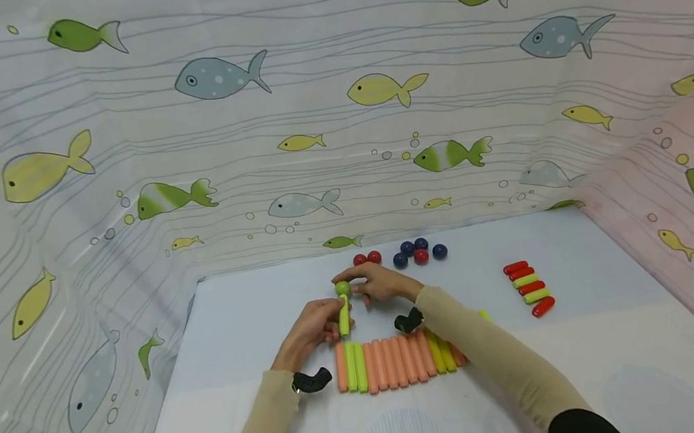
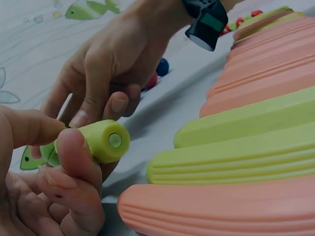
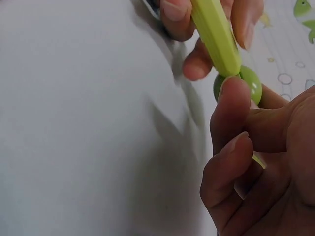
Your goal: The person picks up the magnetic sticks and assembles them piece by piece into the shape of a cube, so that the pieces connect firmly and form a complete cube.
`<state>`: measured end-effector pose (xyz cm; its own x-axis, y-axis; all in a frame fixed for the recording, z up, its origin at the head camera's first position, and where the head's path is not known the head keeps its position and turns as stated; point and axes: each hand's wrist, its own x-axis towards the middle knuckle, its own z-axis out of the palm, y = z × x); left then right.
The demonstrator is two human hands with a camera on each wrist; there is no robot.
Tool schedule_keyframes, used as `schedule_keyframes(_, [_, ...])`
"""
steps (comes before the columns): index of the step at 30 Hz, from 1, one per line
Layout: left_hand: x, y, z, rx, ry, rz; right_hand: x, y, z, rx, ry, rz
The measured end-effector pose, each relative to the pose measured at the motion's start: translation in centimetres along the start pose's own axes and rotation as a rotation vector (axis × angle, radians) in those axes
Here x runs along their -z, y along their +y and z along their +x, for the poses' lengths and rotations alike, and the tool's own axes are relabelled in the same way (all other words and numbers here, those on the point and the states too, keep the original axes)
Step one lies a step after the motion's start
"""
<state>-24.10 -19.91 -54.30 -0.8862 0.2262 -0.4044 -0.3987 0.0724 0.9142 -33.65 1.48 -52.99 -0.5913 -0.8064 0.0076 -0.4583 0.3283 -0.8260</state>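
My left hand (image 1: 313,324) pinches a short yellow-green rod (image 1: 344,320) between thumb and fingers. A pale round disc is set in the rod's near end, seen in the left wrist view. Across from it, my right hand (image 1: 386,284) holds a shiny green ball (image 1: 343,288) at the rod's far end. In the right wrist view the rod (image 3: 216,37) meets the ball (image 3: 252,83), which the right thumb and fingers partly cover. Both hands are over the white surface, just beyond a row of longer rods (image 1: 392,364).
The row mixes salmon, yellow-green and yellow rods; my right forearm covers its right end. Red balls (image 1: 374,257) and dark blue balls (image 1: 440,251) sit at the back. Several short red and yellow-green rods (image 1: 524,282) lie at right. Fish-print sheeting (image 1: 220,138) surrounds the table.
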Motion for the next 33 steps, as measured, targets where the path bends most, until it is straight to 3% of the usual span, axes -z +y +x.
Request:
schedule_keyframes(5, [-0.2,0.1,0.3,0.009,0.015,0.014,-0.3,-0.1,-0.1,-0.009,-0.010,-0.012])
schedule_keyframes(9, [-0.2,0.1,0.4,0.017,0.015,-0.003,-0.1,0.4,-0.5,-0.017,0.032,-0.018])
schedule_keyframes(16, [0.2,0.0,0.5,0.007,0.014,-0.002,1.0,1.3,-2.9,-0.050,0.097,-0.082])
schedule_keyframes(24, [0.8,-0.1,0.8,0.008,0.035,-0.010,-0.5,0.1,-5.2,-0.052,-0.079,-0.154])
schedule_keyframes(30, [1.0,0.0,0.7,0.005,0.010,-0.042,-2.2,-3.0,-5.6,-0.150,-0.169,-0.236])
schedule_keyframes(33, [1.0,0.0,0.7,0.001,0.000,-0.063,-3.2,-4.2,-5.6,-0.178,-0.177,-0.285])
